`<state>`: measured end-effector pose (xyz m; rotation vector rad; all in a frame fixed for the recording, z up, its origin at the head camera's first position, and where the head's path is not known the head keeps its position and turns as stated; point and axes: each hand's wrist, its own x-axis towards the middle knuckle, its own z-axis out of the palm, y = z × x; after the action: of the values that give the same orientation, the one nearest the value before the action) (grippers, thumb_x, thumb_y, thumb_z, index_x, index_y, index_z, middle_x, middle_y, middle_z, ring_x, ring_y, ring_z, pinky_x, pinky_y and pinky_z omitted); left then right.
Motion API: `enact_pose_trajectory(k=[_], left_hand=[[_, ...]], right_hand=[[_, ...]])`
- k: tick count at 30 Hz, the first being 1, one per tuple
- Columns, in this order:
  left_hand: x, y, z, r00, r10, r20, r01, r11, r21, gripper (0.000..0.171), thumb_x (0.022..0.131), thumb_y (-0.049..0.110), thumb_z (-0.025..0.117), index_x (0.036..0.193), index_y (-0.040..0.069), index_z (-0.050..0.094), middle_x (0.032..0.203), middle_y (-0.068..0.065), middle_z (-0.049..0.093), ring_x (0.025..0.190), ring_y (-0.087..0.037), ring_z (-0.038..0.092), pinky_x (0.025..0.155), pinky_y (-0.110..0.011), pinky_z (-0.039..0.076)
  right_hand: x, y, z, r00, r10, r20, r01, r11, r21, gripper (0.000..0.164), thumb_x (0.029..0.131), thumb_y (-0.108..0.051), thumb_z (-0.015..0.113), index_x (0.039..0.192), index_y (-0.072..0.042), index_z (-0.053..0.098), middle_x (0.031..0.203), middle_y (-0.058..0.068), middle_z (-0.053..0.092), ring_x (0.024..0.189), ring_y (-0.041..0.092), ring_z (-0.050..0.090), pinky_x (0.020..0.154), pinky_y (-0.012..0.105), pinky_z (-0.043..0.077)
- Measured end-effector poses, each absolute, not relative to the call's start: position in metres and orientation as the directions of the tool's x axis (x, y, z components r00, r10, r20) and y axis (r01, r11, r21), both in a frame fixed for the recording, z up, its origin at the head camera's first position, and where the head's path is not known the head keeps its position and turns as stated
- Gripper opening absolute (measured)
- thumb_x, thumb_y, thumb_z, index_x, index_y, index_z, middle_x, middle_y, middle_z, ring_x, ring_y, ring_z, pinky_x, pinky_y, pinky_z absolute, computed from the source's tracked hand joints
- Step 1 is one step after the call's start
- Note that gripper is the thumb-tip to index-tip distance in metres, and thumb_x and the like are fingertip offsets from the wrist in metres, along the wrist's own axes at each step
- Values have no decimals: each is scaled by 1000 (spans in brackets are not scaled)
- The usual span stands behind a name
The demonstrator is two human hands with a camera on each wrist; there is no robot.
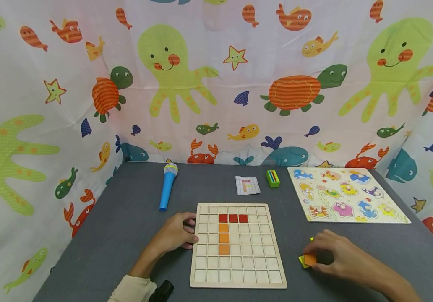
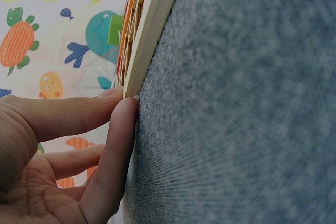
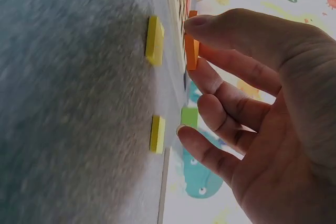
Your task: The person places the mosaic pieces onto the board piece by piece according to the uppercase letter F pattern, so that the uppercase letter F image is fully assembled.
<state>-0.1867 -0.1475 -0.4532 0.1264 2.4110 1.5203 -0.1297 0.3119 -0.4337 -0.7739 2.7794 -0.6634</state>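
**Orange tile (image 1: 310,260) hanging in a pinch**

I'm seeing the right hand's (image 1: 333,253) thumb and fingertip gripping it, other fingers spreading loosely, above yellow tiles (image 3: 155,40), right of the grid board (image 1: 254,262). The left hand (image 1: 176,233) is holding the board's left edge, probably steadying it. A printed card (image 1: 248,186) is lying beyond.

Head camera: above near side, facing far curtain (image 1: 216,94), downward. Wrist cameras: close, sideways; all share grid board (image 1: 246,249).

Orange tile (image 1: 310,260), yellow tiles (image 3: 154,41), pale gridded board (image 1: 248,263)
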Motion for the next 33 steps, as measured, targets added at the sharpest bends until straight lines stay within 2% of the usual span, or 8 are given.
enact_pose_trajectory(k=[13,16,25,33], left_hand=[[-187,-148,-454,-954,233,-189,-72,432,899,70,83,-8,84,146,-5,56,123,-16,59,92,-20,69,64,-36,67],[-187,-148,-454,-954,231,-191,-76,430,900,70,82,-9,84,146,-5,55,123,-16,59,93,-20,69,64,-36,67],[-187,-148,-454,-955,228,-191,-74,439,895,71,82,-9,84,146,-6,55,123,-16,59,92,-20,70,64,-35,67],[-187,-147,-454,-955,227,-191,-74,443,894,70,82,-9,84,146,-6,55,122,-16,60,91,-20,69,64,-35,67]], right_hand=[[-141,271,-423,-810,-582,-74,-466,715,-521,26,92,-44,82,116,-32,78,105,-21,60,95,2,51,77,24,54],[-143,263,-422,-795,-605,-46,-495,691,-527,27,93,-43,81,116,-31,78,107,-20,61,96,3,52,78,25,55],[-149,236,-425,-767,-641,-3,-558,670,-489,28,94,-47,80,117,-32,78,108,-22,61,101,1,50,83,28,56],[-156,209,-426,-734,-679,13,-602,642,-475,26,92,-41,83,114,-28,80,111,-21,64,106,4,52,91,32,57]])
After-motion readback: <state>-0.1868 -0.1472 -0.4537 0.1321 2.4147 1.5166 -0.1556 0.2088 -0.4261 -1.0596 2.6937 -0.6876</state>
